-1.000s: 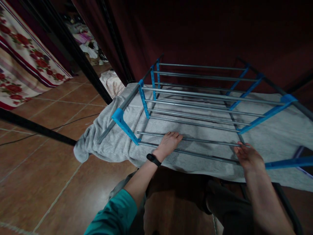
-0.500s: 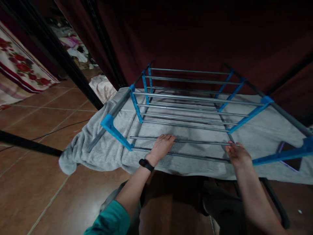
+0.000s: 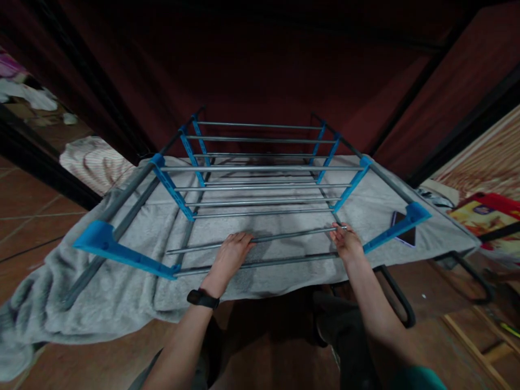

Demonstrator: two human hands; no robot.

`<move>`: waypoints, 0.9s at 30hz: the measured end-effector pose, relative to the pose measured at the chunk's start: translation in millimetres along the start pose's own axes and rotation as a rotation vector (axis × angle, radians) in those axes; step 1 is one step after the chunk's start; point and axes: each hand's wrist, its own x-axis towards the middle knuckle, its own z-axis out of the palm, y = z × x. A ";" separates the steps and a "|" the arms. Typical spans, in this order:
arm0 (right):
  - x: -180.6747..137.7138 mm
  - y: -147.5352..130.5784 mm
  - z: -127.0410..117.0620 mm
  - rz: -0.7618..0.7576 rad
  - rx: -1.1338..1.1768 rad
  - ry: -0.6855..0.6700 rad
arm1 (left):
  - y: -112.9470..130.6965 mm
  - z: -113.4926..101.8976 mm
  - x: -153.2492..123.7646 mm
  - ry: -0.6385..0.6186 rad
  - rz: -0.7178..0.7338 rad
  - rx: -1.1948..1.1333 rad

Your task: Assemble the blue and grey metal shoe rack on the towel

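A rack of grey metal rods [image 3: 260,169] and blue plastic side pieces [image 3: 122,253] lies on a grey blanket [image 3: 122,292] spread over the tiled floor. My left hand [image 3: 228,257] rests flat on the front of the rack. Its fingers are stretched over a thin rod [image 3: 284,235] that runs slightly askew. A black band is on that wrist. My right hand [image 3: 346,241] pinches the right end of the same thin rod, close to a blue side piece [image 3: 396,227].
A dark phone [image 3: 403,227] lies on the blanket under the right blue piece. A striped cloth [image 3: 91,162] sits at the left, a red box [image 3: 485,212] and wooden slats [image 3: 475,346] at the right. Dark curtains hang behind the rack.
The view has swung to the right, so the rack now sits centred. My right hand has closed on the end of the thin rod. My left hand stays on the rods.
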 end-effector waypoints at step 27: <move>-5.4 0.0 3.9 0.027 0.037 -0.063 | -3.1 -1.6 2.2 0.053 0.013 0.032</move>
